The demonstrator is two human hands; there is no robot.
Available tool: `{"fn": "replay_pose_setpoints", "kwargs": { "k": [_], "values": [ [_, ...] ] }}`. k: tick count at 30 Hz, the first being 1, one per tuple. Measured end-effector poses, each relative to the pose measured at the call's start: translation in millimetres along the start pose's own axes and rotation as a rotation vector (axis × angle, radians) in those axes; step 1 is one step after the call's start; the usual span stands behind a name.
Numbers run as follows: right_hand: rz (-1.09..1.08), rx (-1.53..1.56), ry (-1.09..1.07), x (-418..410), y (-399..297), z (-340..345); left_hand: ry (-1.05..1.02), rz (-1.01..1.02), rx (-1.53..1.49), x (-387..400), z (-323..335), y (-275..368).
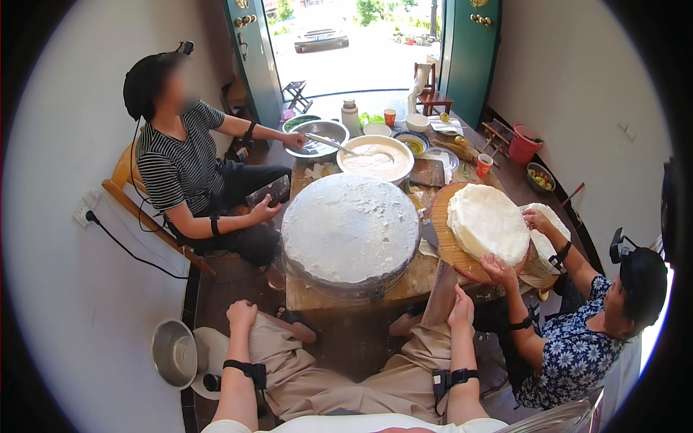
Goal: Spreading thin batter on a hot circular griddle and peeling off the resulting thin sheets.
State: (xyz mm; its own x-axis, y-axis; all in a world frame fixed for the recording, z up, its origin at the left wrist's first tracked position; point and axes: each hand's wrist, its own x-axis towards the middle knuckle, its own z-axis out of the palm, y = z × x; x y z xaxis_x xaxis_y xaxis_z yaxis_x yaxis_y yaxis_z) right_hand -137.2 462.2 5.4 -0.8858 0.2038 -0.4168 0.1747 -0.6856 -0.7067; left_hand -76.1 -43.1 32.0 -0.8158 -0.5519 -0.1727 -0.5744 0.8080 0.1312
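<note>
My right hand point(461, 307) grips a flat brown scraper board point(440, 292), which stands tilted over my right knee near the table edge. My left hand point(242, 314) rests curled on my left knee, and nothing shows in it. Before me on the wooden table is a large round griddle point(349, 227) coated with white, patchy batter or residue. Behind it stands a white bowl of pale batter point(373, 162) with a ladle point(330, 143) in it. To the right, a stack of thin white flatbreads point(487, 222) lies on a round slatted board point(445, 243).
At left a seated person holds a dark scraper point(270, 192) and reaches over a metal basin point(319, 134). Another person's hands point(501, 270) touch the flatbread stack at right. Cups, bowls and a thermos point(350, 118) crowd the table's far end. A metal bowl point(174, 352) sits low at left.
</note>
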Motion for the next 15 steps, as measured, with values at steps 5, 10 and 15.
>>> {"fn": "replay_pose_setpoints", "kwargs": {
  "k": [5, 10, 15],
  "values": [
    [0.037, 0.057, -0.04, 20.8, 8.3, -19.6, 0.022, -0.018, -0.031, 3.8, 0.1, -3.3],
    [0.017, 0.01, -0.005, 30.2, 15.6, -34.0, 0.074, 0.009, 0.0, 4.4, 4.2, -8.0],
    [-0.007, -0.009, -0.039, 35.3, 13.4, -51.8, 0.006, -0.004, -0.016, 6.4, 4.7, -3.8]
  ]
}}
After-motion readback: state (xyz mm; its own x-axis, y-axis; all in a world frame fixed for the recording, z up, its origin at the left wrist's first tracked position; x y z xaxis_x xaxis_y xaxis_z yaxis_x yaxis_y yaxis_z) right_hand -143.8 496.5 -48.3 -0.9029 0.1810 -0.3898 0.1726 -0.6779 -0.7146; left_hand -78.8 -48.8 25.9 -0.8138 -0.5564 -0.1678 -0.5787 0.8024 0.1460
